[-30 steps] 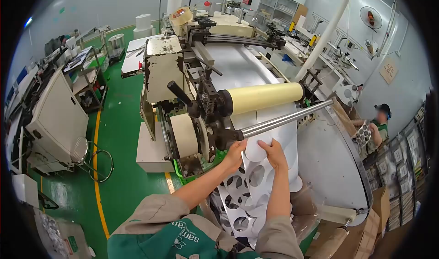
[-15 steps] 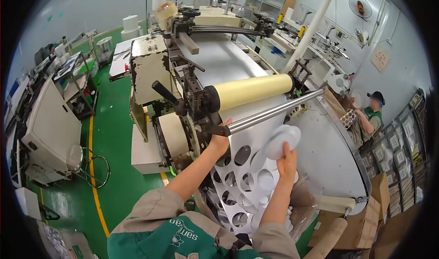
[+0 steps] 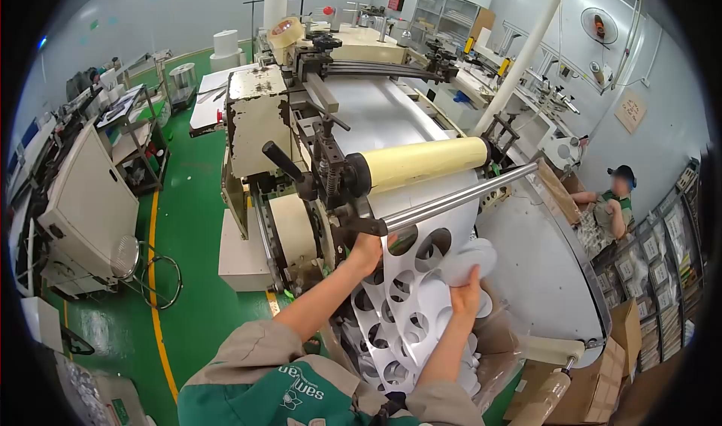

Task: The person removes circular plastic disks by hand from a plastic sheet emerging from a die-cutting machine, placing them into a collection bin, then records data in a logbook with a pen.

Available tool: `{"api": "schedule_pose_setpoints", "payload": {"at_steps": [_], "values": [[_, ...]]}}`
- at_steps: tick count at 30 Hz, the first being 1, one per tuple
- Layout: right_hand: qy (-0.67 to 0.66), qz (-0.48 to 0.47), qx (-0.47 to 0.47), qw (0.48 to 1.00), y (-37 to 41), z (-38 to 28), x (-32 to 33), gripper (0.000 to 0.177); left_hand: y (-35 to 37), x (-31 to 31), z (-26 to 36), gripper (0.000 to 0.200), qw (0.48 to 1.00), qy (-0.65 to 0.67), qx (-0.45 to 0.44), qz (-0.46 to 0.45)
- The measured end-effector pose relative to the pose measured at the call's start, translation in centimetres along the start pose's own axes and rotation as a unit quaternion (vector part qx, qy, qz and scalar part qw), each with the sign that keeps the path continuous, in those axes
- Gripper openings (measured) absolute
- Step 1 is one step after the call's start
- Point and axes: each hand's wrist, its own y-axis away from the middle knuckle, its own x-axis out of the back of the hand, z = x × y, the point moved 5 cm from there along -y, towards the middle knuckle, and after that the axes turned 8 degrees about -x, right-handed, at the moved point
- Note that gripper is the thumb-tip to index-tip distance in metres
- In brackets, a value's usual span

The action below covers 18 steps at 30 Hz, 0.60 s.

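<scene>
A white sheet (image 3: 401, 266) punched with round holes hangs down from the machine below the steel bar. At its left edge, just under the bar's bracket, my left hand (image 3: 366, 254) is closed on the sheet, its fingertips partly hidden. My right hand (image 3: 466, 295) grips several white discs (image 3: 472, 263), held fanned together in front of the sheet, with the thumb on their face. Below both hands, more punched sheet and loose discs lie in a clear plastic bag (image 3: 500, 341).
Above my hands run a steel bar (image 3: 459, 198) and a yellow roller (image 3: 425, 165). A wide metal panel (image 3: 538, 253) stands to the right, with cardboard boxes (image 3: 602, 377) below it. A co-worker (image 3: 618, 200) is at the far right. A stool (image 3: 150, 264) stands left.
My left hand has come down from beside the bar's bracket to the sheet's edge. My right hand and the discs have moved slightly lower. The punched sheet hangs farther down.
</scene>
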Motion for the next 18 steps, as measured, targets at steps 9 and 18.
{"api": "schedule_pose_setpoints", "payload": {"at_steps": [9,18], "values": [[0.225,-0.027,0.039,0.973,0.3,-1.7,-7.5,0.035,-2.8,-1.3,0.2,0.025,0.985,0.157,0.027,-0.070],[0.391,-0.083,-0.098,0.911,-3.6,4.1,-7.8,0.036,3.5,-1.0,-3.1,0.032,0.995,0.015,0.063,-0.078]]}}
